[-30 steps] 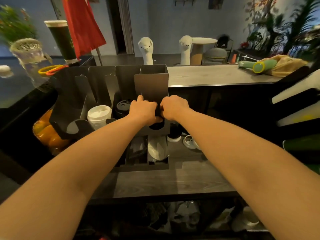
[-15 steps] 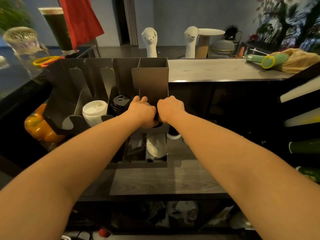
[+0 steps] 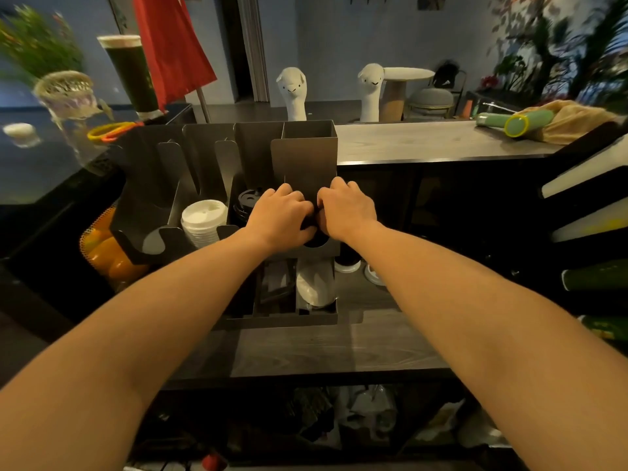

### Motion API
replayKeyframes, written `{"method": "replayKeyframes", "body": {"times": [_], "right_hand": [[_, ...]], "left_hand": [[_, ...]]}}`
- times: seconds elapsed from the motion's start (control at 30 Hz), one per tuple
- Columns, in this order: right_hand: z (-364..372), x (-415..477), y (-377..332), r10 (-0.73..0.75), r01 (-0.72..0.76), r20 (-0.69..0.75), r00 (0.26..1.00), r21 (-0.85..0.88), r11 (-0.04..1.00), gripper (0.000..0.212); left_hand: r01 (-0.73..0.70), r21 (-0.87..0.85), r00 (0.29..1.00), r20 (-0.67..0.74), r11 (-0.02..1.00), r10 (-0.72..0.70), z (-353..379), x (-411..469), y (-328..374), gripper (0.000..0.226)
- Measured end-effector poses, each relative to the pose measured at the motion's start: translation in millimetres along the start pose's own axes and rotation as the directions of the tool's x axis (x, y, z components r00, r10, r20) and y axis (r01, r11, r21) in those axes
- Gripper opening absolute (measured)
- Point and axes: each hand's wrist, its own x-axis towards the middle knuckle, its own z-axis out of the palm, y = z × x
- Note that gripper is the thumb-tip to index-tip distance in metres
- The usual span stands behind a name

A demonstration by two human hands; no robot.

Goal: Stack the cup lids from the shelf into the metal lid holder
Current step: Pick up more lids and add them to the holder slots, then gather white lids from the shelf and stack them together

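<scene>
Desk [image 3: 323,348]: dark wood grain, nearest the viewer, with both forearms reaching out over it.
Metal lid holder [image 3: 304,158]: stands at the back of the desk, divided into upright slots side by side.
Left hand [image 3: 280,215]: knuckles up at the front of the rightmost slot, fingers curled down onto the dark lids [image 3: 311,227].
Right hand [image 3: 346,210]: just beside the left hand, almost touching it, fingers curled the same way on the same lids (the fingertips are hidden).
Dark lids: sit between the two hands in the rightmost slot and show below through the front cutout.
White lids [image 3: 204,220]: a stack two slots to the left, apart from both hands.
Llama figures [image 3: 292,93]: two, upright behind the holder.
</scene>
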Motion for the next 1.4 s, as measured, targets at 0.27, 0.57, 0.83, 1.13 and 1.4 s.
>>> {"method": "replayKeyframes", "body": {"times": [0.27, 0.57, 0.83, 1.13, 1.4], "right_hand": [[-10.8, -53.0, -3.0, 0.169, -0.16, -0.039, 0.985, 0.168, 0.973, 0.02], [18.6, -121.4, 17.4, 0.348, -0.368, 0.147, 0.926, 0.135, 0.92, 0.024], [66.6, -170.1, 76.9, 0.515, -0.561, 0.354, 0.781, 0.033, 0.827, 0.034], [120.8, -146.3, 147.6, 0.526, -0.631, 0.505, 0.685, 0.05, 0.774, 0.043], [181.1, -105.7, 196.5, 0.492, -0.702, 0.605, 0.626, 0.163, 0.694, 0.068]], "left_hand": [[0.1, -0.262, 0.995, 0.047, 0.96, -0.091, -10.4, -35.0, 21.9, 0.024], [0.138, -0.351, 0.962, 0.269, 0.926, -0.041, 24.3, -59.8, 80.7, 0.023], [0.18, -0.47, 0.883, 0.465, 0.864, 0.069, 83.0, -50.8, 133.9, 0.04], [0.325, -0.441, 0.766, 0.641, 0.836, 0.041, 151.9, 0.6, 164.7, 0.061], [0.551, -0.409, 0.602, 0.799, 0.728, -0.006, 199.8, 59.6, 176.1, 0.067]]}}
